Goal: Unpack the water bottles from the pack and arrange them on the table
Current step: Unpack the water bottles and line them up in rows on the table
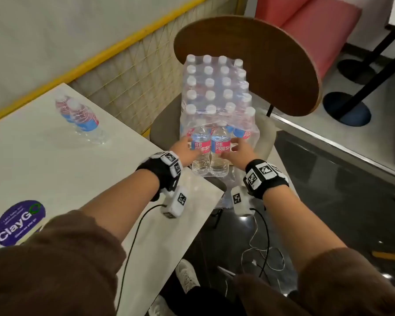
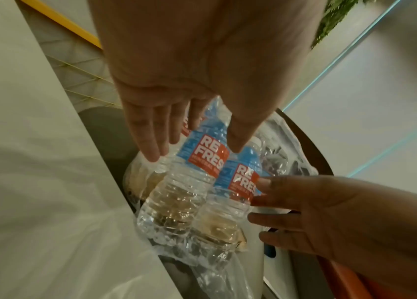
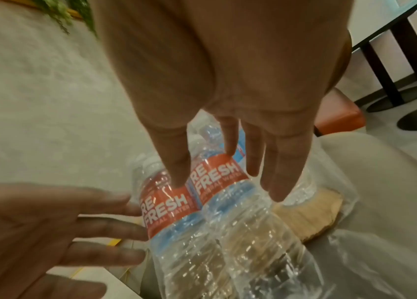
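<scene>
Bottles (image 1: pixel 210 151), two upright at the torn front of the pack (image 1: pixel 217 92) on the chair (image 1: pixel 283 65), stand between the left hand (image 1: pixel 183 149) and right hand (image 1: pixel 238 151), both with fingers straight, gripping nothing. Squeezed unevenly, the pair may topple off the seat edge, since loose wrap lies underneath.

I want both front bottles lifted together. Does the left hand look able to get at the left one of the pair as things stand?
Probably yes. The left hand is open, fingers straight beside the left front bottle, which stands outside the torn wrap of the pack. Nothing lies between them; the right hand flanks the other bottle.
</scene>
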`<state>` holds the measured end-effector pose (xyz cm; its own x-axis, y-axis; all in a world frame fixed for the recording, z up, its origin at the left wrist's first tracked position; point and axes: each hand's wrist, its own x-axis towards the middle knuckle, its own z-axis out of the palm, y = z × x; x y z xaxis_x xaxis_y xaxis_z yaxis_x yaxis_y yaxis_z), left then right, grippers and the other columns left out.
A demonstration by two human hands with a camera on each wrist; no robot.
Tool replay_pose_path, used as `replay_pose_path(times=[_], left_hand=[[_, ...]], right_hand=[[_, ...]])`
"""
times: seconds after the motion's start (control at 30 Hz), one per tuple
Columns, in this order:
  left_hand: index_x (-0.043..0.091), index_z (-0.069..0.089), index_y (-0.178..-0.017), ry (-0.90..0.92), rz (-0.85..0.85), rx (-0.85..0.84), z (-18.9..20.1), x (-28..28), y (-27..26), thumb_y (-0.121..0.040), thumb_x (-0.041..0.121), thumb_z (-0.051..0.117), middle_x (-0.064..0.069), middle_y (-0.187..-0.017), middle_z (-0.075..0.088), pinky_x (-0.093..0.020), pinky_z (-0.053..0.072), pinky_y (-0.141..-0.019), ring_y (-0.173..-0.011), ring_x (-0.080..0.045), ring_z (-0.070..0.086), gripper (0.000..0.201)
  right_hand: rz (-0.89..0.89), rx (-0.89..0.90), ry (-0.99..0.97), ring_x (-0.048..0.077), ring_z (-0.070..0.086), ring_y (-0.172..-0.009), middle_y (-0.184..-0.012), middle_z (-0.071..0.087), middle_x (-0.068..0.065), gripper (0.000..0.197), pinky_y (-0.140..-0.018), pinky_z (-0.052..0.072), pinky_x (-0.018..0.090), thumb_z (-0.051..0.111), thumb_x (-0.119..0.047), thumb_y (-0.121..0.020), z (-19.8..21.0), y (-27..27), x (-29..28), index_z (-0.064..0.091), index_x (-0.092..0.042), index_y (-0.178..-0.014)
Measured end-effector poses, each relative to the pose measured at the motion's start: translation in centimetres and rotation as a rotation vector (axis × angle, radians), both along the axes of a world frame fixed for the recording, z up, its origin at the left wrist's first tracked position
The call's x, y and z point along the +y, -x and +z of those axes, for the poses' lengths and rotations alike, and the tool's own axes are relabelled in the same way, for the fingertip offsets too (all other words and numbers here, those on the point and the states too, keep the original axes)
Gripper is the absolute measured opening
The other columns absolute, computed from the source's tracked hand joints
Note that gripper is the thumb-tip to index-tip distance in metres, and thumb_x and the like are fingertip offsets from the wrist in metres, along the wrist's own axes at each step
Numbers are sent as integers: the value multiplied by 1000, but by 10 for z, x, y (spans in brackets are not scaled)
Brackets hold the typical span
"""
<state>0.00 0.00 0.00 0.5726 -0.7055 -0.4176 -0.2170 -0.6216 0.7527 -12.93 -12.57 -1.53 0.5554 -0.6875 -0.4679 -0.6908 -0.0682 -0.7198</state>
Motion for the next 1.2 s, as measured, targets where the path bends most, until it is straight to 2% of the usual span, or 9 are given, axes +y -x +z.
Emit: replay_pose_path(times=[0.07,0.17,0.23,0.37,0.5,0.73,0.93,1.13,1.2], left_hand=[[8,53,-124,71,-44,2,2,-15,5,-86,14,65,3,-113,60,-26,45,-92,-100,-15,59,40],[1,57,-112,153,8,17,-7,-32,7,-74,12,73,-9,-110,66,-40,51,-95,-99,-23,64,42],[2,53,-118,153,130,41,-10,-39,8,-78,6,72,-6,-106,61,-29,47,-91,-98,-19,60,45],[8,61,-112,99,178,-24,-12,-39,7,-80,16,71,-11,-111,67,-27,48,-82,-102,-27,64,35],[17,49,-129,112,122,8,-10,-12,1,-73,23,77,-3,-118,64,-21,43,-85,-108,-20,61,62],[26,55,-113,63,202,-47,-7,104,-12,-67,34,80,9,-98,63,-18,39,-78,-92,-10,60,53],[30,55,-105,-14,316,-78,-4,233,-25,-65,34,83,8,-102,66,-23,43,-77,-93,-13,62,49],[24,54,-113,-162,324,-108,12,353,-29,-60,43,80,4,-106,61,-33,50,-83,-100,-20,60,63],[19,53,-119,-214,293,-54,21,382,-33,-70,38,78,4,-107,56,-30,52,-74,-100,-20,57,58]], right_hand=[[-52,-54,-21,23,56,-112,-119,57,7,72,-100,45,42,74,-19,-78,-8,-7,-4,34,-12,-137],[-77,-74,-42,26,55,-117,-128,56,9,79,-102,43,39,77,-22,-74,-21,-19,-6,32,-12,-138],[-71,-70,-27,26,54,-118,-129,55,7,82,-101,42,37,79,-25,-71,-29,-25,-8,32,-13,-138],[-38,-56,24,28,55,-118,-130,56,8,85,-101,43,39,80,-28,-70,-35,-30,-12,31,-12,-137],[41,-65,82,26,59,-110,-121,60,6,79,-96,46,39,82,-27,-66,-28,-22,-6,37,-15,-130],[322,-246,-14,14,61,-98,-116,61,4,71,-87,48,30,83,-9,-66,-5,-22,68,42,-16,-123],[729,-178,65,16,56,-102,-112,60,-3,74,-81,41,24,83,-22,-66,-13,-36,169,39,-24,-126],[1095,-175,0,25,57,-102,-115,60,4,71,-85,53,42,78,-22,-70,-25,-47,298,37,-23,-128],[1187,-176,-17,26,57,-104,-118,59,6,71,-86,52,44,76,-22,-72,-27,-50,337,36,-22,-130]])
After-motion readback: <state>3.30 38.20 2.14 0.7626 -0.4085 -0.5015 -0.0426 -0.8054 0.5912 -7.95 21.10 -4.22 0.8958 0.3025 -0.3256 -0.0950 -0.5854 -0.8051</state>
